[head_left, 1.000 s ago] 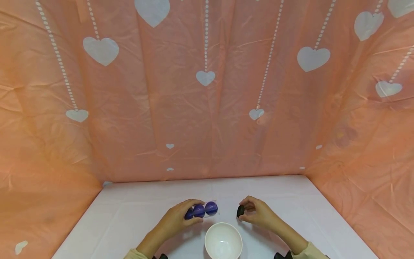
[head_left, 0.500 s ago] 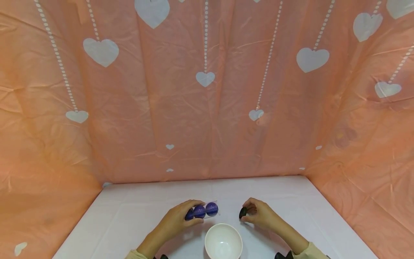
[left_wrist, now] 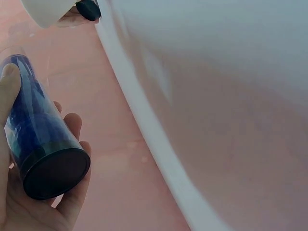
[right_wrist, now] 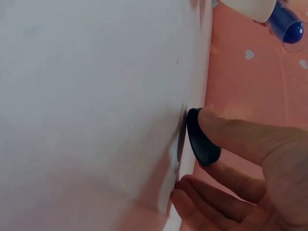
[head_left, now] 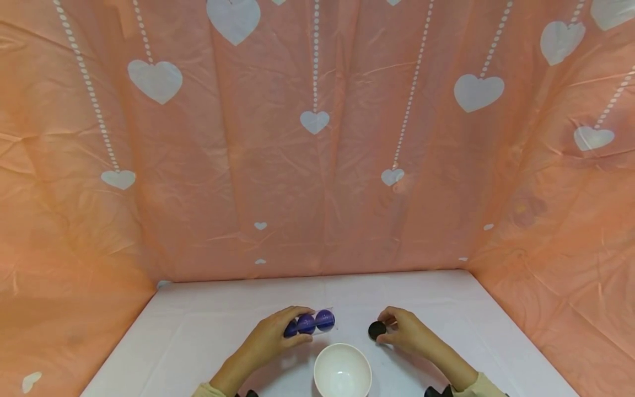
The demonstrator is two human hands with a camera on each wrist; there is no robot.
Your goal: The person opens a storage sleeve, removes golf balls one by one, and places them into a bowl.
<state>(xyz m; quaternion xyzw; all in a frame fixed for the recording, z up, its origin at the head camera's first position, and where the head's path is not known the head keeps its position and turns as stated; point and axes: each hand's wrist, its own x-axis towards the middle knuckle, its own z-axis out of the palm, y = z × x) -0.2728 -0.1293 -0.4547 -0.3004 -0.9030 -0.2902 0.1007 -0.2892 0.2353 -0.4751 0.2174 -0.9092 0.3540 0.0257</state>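
My left hand (head_left: pixel 270 333) grips a clear plastic tube (left_wrist: pixel 43 118) with several purple-blue balls (head_left: pixel 306 323) lined up inside. The tube lies tilted in the hand, and its open end points right in the head view. A black cap (left_wrist: pixel 57 173) closes the other end, as the left wrist view shows. On the right, my right hand (head_left: pixel 409 332) pinches a loose round black lid (head_left: pixel 377 331) between thumb and fingers. In the right wrist view this lid (right_wrist: pixel 202 139) is close over the white table, with its shadow beside it.
A white bowl (head_left: pixel 342 366) stands on the white table (head_left: pixel 228 320) at the front, between and just below the two hands. An orange sheet with pale hearts (head_left: pixel 317 193) walls the table in at the back and both sides.
The right hand has moved slightly right and turned the black lid from edge-on to showing its round face, lower toward the table. The left hand and tube have stayed nearly still.
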